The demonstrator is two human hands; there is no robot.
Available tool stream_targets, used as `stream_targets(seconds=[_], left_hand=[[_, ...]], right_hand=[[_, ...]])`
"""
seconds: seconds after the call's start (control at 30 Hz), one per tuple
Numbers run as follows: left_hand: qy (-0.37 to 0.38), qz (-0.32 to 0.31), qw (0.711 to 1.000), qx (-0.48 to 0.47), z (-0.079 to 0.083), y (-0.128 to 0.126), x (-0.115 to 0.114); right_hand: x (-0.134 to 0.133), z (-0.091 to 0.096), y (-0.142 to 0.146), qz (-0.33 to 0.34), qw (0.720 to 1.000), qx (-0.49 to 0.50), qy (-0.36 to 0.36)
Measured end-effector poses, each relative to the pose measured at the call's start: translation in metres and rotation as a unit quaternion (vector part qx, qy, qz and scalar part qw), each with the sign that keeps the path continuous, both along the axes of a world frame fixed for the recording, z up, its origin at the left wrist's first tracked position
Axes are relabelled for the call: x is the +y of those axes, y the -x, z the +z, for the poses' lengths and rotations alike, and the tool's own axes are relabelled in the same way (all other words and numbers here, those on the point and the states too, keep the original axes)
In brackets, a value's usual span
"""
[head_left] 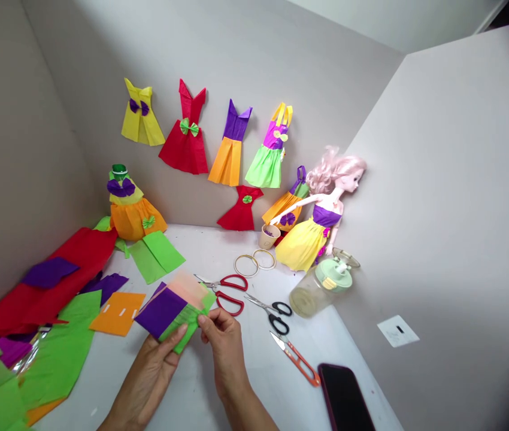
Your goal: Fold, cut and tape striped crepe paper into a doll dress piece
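Observation:
My left hand (160, 362) and my right hand (224, 353) both pinch a layered bundle of crepe paper (171, 311) above the white table (218, 383). The bundle has purple, peach and green layers, and my right fingers press its green edge. Nearest my right hand lie red-handled scissors (225, 290) and black-handled scissors (272, 314). Orange thread snips (296, 359) lie below those. An orange paper sheet with small slits (117, 314) lies left of my left hand.
Paper dresses (241, 143) hang on the grey back wall. A pink-haired doll in a paper dress (321, 221) leans in the right corner, near a glass jar (320, 287), metal bangles (254, 262) and a cup (267, 236). A phone (347, 398) lies front right; red and green paper sheets (43, 293) pile left.

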State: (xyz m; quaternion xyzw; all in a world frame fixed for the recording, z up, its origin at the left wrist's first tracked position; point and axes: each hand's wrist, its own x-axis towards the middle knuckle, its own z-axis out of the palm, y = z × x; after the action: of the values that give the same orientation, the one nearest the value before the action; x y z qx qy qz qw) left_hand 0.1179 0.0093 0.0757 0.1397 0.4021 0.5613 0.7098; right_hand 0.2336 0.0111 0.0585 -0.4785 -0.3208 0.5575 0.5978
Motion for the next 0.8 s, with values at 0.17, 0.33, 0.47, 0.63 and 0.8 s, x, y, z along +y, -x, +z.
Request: stream_targets(seconds=[0.17,0.33,0.47,0.63,0.8], left_hand=[[0.004,0.010,1.000,-0.004,-0.004,0.001,0.002],[0.024,0.013,1.000,0.012,-0.006,0.007,0.006],[0.028,0.032,0.998,0.037,-0.006,0.011,0.007],[-0.001,0.040,0.999,0.025,-0.004,0.013,0.008],[0.008,0.067,0.998,0.017,-0.002,0.019,0.012]], right_hand=[[-0.002,-0.004,0.002,0.005,1.000,-0.009,0.003],[0.010,0.004,-0.024,0.044,0.953,-0.295,-0.055],[0.039,0.010,-0.052,0.071,0.738,-0.670,-0.037],[0.072,0.009,-0.061,0.122,0.700,-0.703,-0.024],[0.059,0.025,-0.068,0.130,0.732,-0.668,-0.034]])
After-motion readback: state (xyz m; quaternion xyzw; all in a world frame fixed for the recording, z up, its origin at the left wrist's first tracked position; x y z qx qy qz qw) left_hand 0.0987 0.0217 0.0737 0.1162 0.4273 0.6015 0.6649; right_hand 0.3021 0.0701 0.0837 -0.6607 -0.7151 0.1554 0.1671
